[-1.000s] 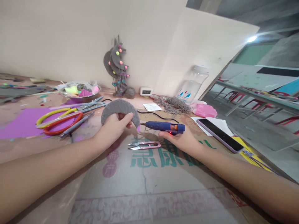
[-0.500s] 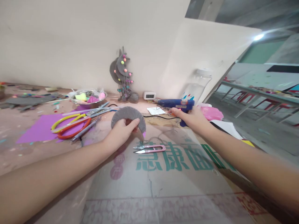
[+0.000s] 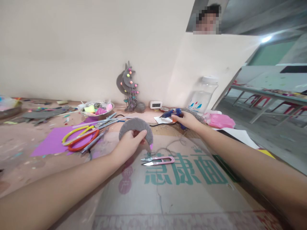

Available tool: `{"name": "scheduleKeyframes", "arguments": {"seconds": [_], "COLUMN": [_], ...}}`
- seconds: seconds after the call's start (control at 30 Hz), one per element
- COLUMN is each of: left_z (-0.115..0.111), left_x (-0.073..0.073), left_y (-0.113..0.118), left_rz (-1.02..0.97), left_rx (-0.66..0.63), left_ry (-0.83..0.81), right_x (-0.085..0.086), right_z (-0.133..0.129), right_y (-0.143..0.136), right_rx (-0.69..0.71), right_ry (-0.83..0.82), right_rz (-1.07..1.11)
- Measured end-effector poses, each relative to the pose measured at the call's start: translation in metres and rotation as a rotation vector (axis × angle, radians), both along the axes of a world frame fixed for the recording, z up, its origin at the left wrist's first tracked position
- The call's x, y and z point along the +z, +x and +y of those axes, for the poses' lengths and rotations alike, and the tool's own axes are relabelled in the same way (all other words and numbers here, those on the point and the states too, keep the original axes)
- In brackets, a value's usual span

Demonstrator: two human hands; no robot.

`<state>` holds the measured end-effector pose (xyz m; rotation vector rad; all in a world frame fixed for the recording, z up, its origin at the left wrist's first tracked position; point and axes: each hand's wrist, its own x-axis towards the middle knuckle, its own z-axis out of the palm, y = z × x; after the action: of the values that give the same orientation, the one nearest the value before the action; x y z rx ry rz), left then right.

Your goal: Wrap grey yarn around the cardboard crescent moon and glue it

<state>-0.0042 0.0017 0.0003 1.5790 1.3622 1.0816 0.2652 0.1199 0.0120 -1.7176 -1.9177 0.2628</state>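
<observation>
Pinched between the thumb and fingers of my left hand (image 3: 134, 140) is a grey yarn-wrapped crescent (image 3: 135, 124), with a bit of purple at its lower tip. My right hand (image 3: 184, 118) is at the blue glue gun (image 3: 173, 112), its fingers around the body, and the nozzle points left over a small white paper (image 3: 163, 120). Pink thread snips (image 3: 161, 160) lie below the crescent on the printed plastic sheet (image 3: 134, 201). Loose grey yarn (image 3: 168, 149) trails between the snips and the glue gun.
Yellow- and red-handled scissors (image 3: 83, 140) lie on purple paper (image 3: 51, 140) at left, near a metal bowl (image 3: 96, 113). A decorated grey moon piece (image 3: 128, 83) leans on the wall beside a timer (image 3: 155, 104). A bottle (image 3: 202, 95) and pink bag (image 3: 220, 120) are at right.
The glue gun has moved down and slightly left with my right hand, onto the white paper. Grey yarn now shows behind that hand. The view has tilted upward, and a person's blurred head appears above the partition.
</observation>
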Motion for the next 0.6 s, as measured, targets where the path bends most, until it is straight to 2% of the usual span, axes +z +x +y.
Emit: {"name": "scheduleKeyframes", "arguments": {"seconds": [0.1, 0.2, 0.23, 0.27, 0.37, 0.43, 0.5, 0.6], "left_z": [-0.002, -0.003, -0.003, -0.003, -0.002, -0.003, -0.003, -0.003], "left_x": [0.003, 0.004, 0.004, 0.003, 0.001, 0.001, 0.002, 0.003], "left_y": [0.0, 0.001, 0.001, 0.001, 0.0, -0.001, -0.001, -0.001], "left_rz": [0.021, 0.041, 0.044, 0.048, 0.037, 0.014, 0.005, 0.006], "left_rx": [0.01, 0.024, 0.028, 0.028, 0.024, 0.03, 0.054, 0.082], "left_ry": [-0.004, 0.002, 0.006, 0.008, 0.024, 0.043, 0.058, 0.066], "right_x": [0.002, 0.005, 0.006, 0.008, 0.013, 0.012, 0.008, 0.0], "right_z": [-0.015, -0.043, -0.055, -0.068, -0.105, -0.12, -0.128, -0.13], "right_y": [0.007, 0.002, -0.004, -0.011, -0.038, -0.055, -0.068, -0.079], "right_rx": [-0.025, -0.059, -0.012, 0.069, 0.376, 0.549, 0.648, 0.676], "right_ry": [0.094, 0.322, 0.366, 0.357, 0.168, 0.097, 0.066, 0.071], "right_rz": [0.047, 0.156, 0.161, 0.13, -0.037, -0.112, -0.152, -0.194]}}
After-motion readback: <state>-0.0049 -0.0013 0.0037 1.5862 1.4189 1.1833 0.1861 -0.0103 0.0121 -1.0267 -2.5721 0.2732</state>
